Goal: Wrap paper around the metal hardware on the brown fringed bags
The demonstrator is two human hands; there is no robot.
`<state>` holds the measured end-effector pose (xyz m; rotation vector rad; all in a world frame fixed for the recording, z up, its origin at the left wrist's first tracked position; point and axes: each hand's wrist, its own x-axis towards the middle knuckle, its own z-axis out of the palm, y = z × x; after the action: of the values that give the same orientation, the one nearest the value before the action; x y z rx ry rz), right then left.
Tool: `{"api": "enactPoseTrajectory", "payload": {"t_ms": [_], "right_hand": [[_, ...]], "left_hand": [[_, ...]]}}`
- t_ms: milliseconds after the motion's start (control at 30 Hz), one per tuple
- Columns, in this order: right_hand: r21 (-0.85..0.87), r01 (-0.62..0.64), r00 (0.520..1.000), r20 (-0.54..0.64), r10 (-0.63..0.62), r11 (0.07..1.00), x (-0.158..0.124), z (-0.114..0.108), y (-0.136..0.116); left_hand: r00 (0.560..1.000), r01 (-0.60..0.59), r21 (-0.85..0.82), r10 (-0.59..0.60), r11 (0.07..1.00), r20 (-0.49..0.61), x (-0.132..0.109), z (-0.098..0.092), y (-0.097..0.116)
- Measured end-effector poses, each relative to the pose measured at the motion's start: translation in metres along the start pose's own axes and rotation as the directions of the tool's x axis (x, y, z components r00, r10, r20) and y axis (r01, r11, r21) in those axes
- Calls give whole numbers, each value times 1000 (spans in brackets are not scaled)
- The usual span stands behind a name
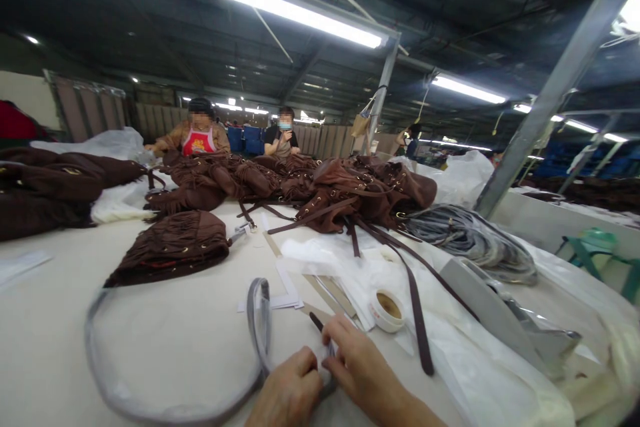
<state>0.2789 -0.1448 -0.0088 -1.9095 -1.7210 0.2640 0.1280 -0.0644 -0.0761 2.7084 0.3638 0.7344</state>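
A worker's two bare hands meet over a plastic-sleeved strap (259, 323) at the near edge of a pale table (45, 327). The left hand (290, 390) is curled closed around it; the right hand (363, 360), just beside, pinches it between thumb and bent fingers, a dark tip showing above them. The strap loops up and sweeps left toward a fringed brown bag (175, 247) lying on the table. Near the right hand sits a round white tub (387, 313) with brown contents. Beyond, two people, one in a red apron (199, 142), face us behind heaped brown bags (345, 190).
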Motion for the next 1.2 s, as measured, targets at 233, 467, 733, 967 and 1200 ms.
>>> {"api": "enactPoseTrajectory", "payload": {"t_ms": [233, 467, 733, 967, 1200], "right_hand": [[161, -292, 952, -51, 303, 943, 1, 14, 13], [99, 8, 999, 50, -13, 995, 13, -5, 8], [9, 278, 916, 298, -268, 960, 25, -15, 13], [82, 358, 873, 326, -364, 930, 36, -19, 12], [322, 137, 930, 283, -233, 937, 43, -18, 23]], "left_hand": [[998, 6, -63, -2, 998, 62, 2, -29, 16], [989, 134, -173, -119, 976, 92, 5, -36, 19], [986, 125, -121, -110, 985, 128, 8, -34, 18], [968, -123, 115, 94, 986, 231, 21, -32, 22], [960, -212, 61, 197, 975, 199, 24, -37, 17]]}}
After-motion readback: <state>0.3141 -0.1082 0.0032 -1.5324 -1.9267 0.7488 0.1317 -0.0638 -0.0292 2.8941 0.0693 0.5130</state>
